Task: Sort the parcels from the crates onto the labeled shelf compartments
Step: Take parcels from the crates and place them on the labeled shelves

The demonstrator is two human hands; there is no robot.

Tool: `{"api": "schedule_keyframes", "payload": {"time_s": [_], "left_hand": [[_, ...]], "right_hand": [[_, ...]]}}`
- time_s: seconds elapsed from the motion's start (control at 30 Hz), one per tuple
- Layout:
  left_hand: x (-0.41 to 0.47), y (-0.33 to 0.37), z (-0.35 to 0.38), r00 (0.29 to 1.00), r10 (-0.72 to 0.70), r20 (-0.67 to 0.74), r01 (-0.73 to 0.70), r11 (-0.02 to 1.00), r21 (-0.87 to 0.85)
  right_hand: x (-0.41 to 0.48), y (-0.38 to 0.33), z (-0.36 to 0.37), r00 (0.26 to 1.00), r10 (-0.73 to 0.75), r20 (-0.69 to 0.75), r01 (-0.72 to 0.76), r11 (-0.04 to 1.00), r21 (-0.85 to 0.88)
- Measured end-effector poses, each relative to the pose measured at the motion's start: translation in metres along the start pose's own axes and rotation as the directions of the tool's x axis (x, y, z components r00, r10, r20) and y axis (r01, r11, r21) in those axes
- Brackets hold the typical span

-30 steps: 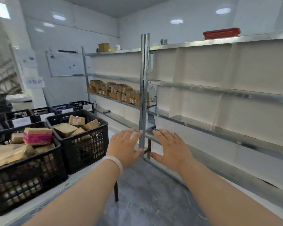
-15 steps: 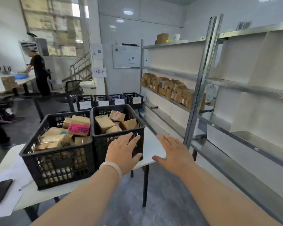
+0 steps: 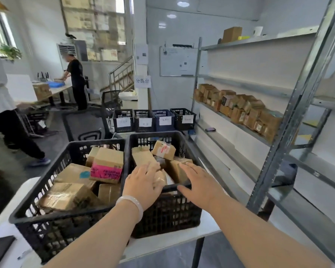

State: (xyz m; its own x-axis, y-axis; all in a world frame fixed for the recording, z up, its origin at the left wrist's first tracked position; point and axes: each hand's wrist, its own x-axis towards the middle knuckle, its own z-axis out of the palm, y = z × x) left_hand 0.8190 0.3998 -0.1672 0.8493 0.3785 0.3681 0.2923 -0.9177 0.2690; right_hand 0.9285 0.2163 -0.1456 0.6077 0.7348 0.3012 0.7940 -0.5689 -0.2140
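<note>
Since earlier, left hand (image 3: 143, 182) and right hand (image 3: 200, 183) have reached over the right-hand black plastic crate (image 3: 171, 188) of two, lower centre; fingers splayed, hands apart, perhaps touching brown cardboard parcels (image 3: 143, 156).

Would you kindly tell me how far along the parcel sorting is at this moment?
Done: a row of parcels already stands shelved. In hand: the left hand and right hand reach over the right crate, fingers straight, gripping nothing yet. Left: the right crate and the left crate both hold many parcels, including a pink-labelled parcel, and the nearer shelves look bare.
</note>
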Motion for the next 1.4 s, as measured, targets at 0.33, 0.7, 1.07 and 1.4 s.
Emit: {"api": "schedule_keyframes", "payload": {"time_s": [0.33, 0.7, 1.07, 1.4], "left_hand": [[0.081, -0.055, 0.066, 0.954, -0.247, 0.172, 0.261, 0.963, -0.069], [0.146, -0.072, 0.117, 0.781, -0.573, 0.250, 0.609, 0.787, -0.099], [0.160, -0.084, 0.138, 0.645, -0.705, 0.295, 0.764, 0.584, -0.274], [0.170, -0.072, 0.078, 0.669, -0.731, 0.139, 0.694, 0.547, -0.468]], "right_hand": [[0.118, 0.026, 0.076, 0.983, -0.046, 0.178, 0.011, 0.981, 0.192], [0.228, 0.051, 0.138, 0.916, -0.109, 0.385, -0.056, 0.918, 0.393], [0.266, 0.040, 0.180, 0.797, -0.037, 0.603, -0.333, 0.806, 0.490], [0.248, 0.033, 0.121, 0.956, 0.014, 0.293, -0.240, 0.611, 0.755]]}}
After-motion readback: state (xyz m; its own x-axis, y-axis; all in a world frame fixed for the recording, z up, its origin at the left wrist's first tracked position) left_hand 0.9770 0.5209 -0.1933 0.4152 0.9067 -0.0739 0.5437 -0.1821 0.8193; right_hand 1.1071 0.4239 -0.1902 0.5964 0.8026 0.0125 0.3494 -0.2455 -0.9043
